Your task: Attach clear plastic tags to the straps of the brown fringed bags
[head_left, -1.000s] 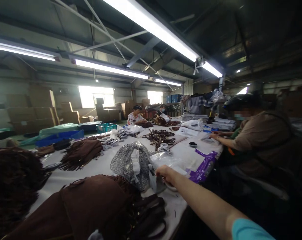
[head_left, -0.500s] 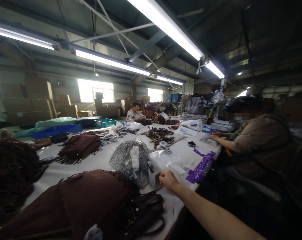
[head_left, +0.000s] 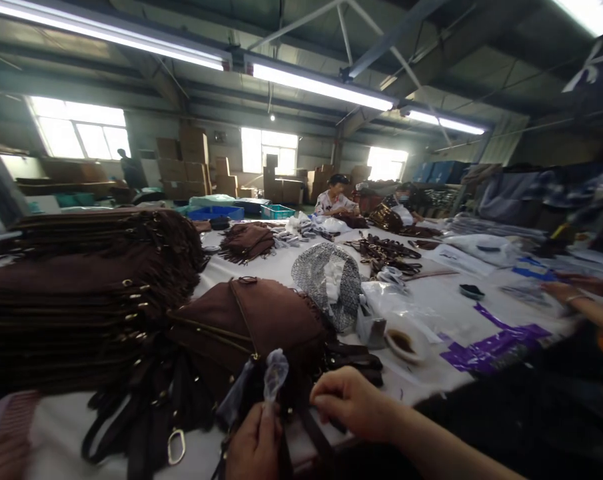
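My left hand (head_left: 254, 440), low in the middle of the head view, is closed around the lower end of a plastic-wrapped piece (head_left: 276, 373) that stands up from the fingers. What lies inside the wrapping I cannot make out. To its right, my right hand (head_left: 351, 403) has its fingers curled together near dark straps; anything in them is hidden. Just beyond both hands lies a brown fringed bag (head_left: 276, 310) with a zip and cord. Its dark straps (head_left: 358, 358) spread out at the right.
A tall stack of brown bags (head_left: 81, 293) stands at left. Beyond the bag are patterned wrapping (head_left: 308, 267), a grey box (head_left: 370, 327), a tape roll (head_left: 414, 348) and purple plastic (head_left: 496, 347). A co-worker's arm (head_left: 591, 310) reaches in at right; other people sit across the table.
The view has swung left. My right hand has come back from beside the grey box towards the bag's straps. My left hand has come into view with the plastic-wrapped piece.
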A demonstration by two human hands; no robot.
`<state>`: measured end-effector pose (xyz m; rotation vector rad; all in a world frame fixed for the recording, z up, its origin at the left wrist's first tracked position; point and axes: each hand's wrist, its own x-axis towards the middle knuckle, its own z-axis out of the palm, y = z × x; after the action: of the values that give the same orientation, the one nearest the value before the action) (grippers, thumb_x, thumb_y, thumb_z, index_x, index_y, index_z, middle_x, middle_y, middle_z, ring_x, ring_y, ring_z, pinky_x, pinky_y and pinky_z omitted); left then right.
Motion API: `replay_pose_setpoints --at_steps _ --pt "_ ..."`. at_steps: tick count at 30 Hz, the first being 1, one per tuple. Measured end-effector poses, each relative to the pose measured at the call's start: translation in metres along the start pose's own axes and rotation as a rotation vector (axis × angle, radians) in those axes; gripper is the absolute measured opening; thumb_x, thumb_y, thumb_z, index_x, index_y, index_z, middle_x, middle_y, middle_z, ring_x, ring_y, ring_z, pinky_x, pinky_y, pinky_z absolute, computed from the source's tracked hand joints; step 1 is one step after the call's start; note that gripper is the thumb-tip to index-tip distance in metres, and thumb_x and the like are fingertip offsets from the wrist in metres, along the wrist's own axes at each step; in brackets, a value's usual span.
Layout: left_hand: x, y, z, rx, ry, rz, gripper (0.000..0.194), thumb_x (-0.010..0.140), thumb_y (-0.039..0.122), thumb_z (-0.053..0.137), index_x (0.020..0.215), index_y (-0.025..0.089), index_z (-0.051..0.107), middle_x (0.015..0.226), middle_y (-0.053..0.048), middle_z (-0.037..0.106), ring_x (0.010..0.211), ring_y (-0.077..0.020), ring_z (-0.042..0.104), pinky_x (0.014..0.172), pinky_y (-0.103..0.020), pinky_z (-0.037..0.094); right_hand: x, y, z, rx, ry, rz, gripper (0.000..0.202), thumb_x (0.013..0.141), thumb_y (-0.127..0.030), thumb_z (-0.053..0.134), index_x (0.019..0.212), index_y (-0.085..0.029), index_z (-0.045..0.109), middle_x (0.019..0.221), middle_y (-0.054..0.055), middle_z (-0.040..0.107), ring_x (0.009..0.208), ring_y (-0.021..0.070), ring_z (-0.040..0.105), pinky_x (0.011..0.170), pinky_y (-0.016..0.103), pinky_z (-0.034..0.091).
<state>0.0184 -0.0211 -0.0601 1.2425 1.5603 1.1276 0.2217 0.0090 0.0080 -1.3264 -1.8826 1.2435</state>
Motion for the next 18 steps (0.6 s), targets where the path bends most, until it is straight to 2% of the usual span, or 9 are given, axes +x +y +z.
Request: replay_pose_setpoints --at_steps 3,6,10,14,16,18 --pt "-0.005 0.002 -0.005 0.133 -0.017 0.094 0.039 0.09 0.051 0.039 0.071 0.023 0.059 0.063 0.0 0.062 0.063 -0.0176 0.057 0.059 -0.027 0.041 0.016 -0.023 0.047 0.07 -0.003 -0.018 0.019 0.076 -0.02 0.055 0.068 -0.016 0.072 0.06 -0.001 0.067 0.056 0.0112 0.056 0.054 0.019 0.04" --pt "-0.006 -0.002 -0.009 0.182 0.007 0.189 0.034 0.093 0.044 0.037 0.077 0.024 0.06 0.072 -0.003 0.066 0.069 -0.0195 0.06 0.065 -0.029 0.041 0.036 -0.028 0.072 -0.015 0.082 0.026 0.022 0.074 -0.023 0.057 0.058 -0.015 0.069 0.054 0.0 0.063 0.051 0.0105 0.052 0.049 0.019 0.036" --pt "-0.005 -0.009 -0.009 0.26 0.065 0.313 0.029 0.094 0.036 0.038 0.083 0.023 0.061 0.084 -0.008 0.069 0.081 -0.022 0.064 0.072 -0.031 0.044 0.053 -0.024 0.082 -0.161 0.152 0.108 0.021 0.072 -0.027 0.059 0.057 -0.015 0.069 0.054 0.001 0.064 0.051 0.0113 0.053 0.045 0.019 0.032" --pt "-0.004 -0.014 -0.007 0.383 0.107 0.374 0.027 0.095 0.03 0.037 0.085 0.022 0.061 0.084 -0.01 0.071 0.082 -0.0237 0.068 0.073 -0.034 0.05 0.06 -0.019 0.082 -0.199 0.142 0.172 0.022 0.07 -0.027 0.057 0.055 -0.015 0.068 0.05 0.001 0.062 0.047 0.0109 0.053 0.041 0.019 0.031" --pt "-0.004 -0.021 -0.006 0.443 0.148 0.397 0.025 0.095 0.03 0.036 0.098 0.018 0.059 0.09 -0.012 0.072 0.082 -0.0247 0.07 0.07 -0.035 0.053 0.062 -0.018 0.082 -0.2 0.126 0.201 0.021 0.069 -0.027 0.057 0.057 -0.015 0.069 0.05 0.001 0.062 0.046 0.0109 0.053 0.04 0.018 0.031" --pt "-0.003 -0.03 -0.003 0.512 0.25 0.453 0.028 0.095 0.03 0.039 0.113 0.014 0.053 0.094 -0.015 0.073 0.081 -0.0258 0.072 0.065 -0.034 0.056 0.064 -0.018 0.081 -0.207 0.114 0.22 0.019 0.067 -0.027 0.058 0.057 -0.015 0.069 0.05 0.002 0.063 0.046 0.0113 0.054 0.039 0.018 0.031"
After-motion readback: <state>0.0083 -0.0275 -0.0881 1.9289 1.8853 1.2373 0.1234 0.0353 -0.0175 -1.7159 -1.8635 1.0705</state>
